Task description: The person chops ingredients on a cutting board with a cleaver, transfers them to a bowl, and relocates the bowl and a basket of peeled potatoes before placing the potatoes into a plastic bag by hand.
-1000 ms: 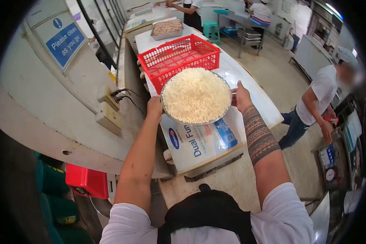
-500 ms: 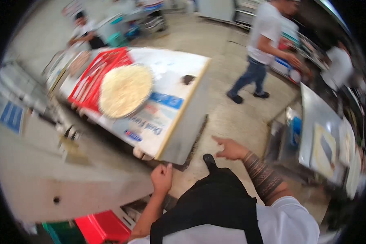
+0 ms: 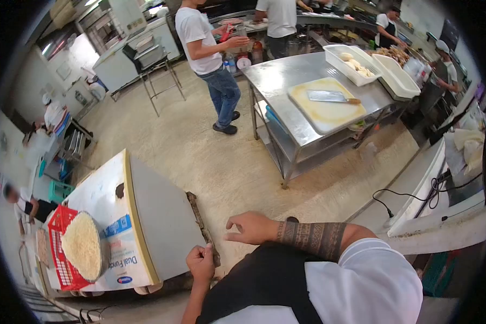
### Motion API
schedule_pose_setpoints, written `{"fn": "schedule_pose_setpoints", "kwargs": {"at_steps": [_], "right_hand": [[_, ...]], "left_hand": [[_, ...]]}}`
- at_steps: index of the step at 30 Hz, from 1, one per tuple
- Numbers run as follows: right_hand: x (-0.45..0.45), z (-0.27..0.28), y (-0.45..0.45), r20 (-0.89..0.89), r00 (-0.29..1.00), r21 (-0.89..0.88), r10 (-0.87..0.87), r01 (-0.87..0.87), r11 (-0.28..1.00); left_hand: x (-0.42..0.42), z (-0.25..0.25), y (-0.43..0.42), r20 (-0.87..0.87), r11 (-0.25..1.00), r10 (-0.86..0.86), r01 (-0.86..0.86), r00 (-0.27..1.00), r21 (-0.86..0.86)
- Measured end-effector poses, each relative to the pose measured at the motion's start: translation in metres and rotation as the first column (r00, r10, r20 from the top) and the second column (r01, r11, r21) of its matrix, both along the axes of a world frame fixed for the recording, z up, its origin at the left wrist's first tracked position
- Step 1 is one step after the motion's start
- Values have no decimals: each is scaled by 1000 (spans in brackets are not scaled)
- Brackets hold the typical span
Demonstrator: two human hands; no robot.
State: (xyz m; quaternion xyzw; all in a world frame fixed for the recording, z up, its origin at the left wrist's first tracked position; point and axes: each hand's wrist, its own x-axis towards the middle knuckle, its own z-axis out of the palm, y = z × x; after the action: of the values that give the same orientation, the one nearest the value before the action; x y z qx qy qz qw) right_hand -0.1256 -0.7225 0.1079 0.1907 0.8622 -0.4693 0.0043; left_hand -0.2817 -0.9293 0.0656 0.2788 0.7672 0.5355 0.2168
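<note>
The left hand (image 3: 201, 263) is loosely curled and the right hand (image 3: 249, 227) has its fingers spread, both empty. Just beyond is a freezer (image 3: 86, 190), its top printed (a dark patch near the edge), bearing a bowl (image 3: 105, 247) of white grains (image 3: 81, 245) beside a red crate (image 3: 57, 260). Across the scuffed floor (image 3: 221, 178), a steel table (image 3: 271, 74) carries a board (image 3: 308, 117), cleaver (image 3: 326, 96) and white tray (image 3: 342, 67). Past it stands a person in jeans (image 3: 201, 46).

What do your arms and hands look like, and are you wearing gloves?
No gloves: the left hand and right hand are bare. Dark tattoo bands with repeating patterns cover much of the right forearm. Above is a short white sleeve, beside a black apron.
</note>
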Motion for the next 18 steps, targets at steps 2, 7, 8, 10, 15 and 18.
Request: {"fn": "schedule_pose_setpoints", "kwargs": {"at_steps": [2,7,8,10,15,18], "right_hand": [[20,-3,12,-15,996,-30,-83,83,996],[82,-29,49,-96,948,-81,-303,296,952],[94,-35,56,-101,935,-118,-339,327,938],[116,-46,73,-107,909,-187,-403,379,906],[159,-59,114,-59,895,-217,-442,420,881],[177,-69,137,-42,902,-199,-429,413,889]], "left_hand": [[13,7,27,47,998,-69,69,997,-4],[46,-17,88,-55,965,-262,262,964,-10],[59,-9,104,-29,959,-281,280,959,-35],[82,10,135,-90,936,-348,341,933,-92],[125,9,193,-82,905,-424,425,902,-6],[146,-2,216,-15,906,-423,424,906,5]]}}
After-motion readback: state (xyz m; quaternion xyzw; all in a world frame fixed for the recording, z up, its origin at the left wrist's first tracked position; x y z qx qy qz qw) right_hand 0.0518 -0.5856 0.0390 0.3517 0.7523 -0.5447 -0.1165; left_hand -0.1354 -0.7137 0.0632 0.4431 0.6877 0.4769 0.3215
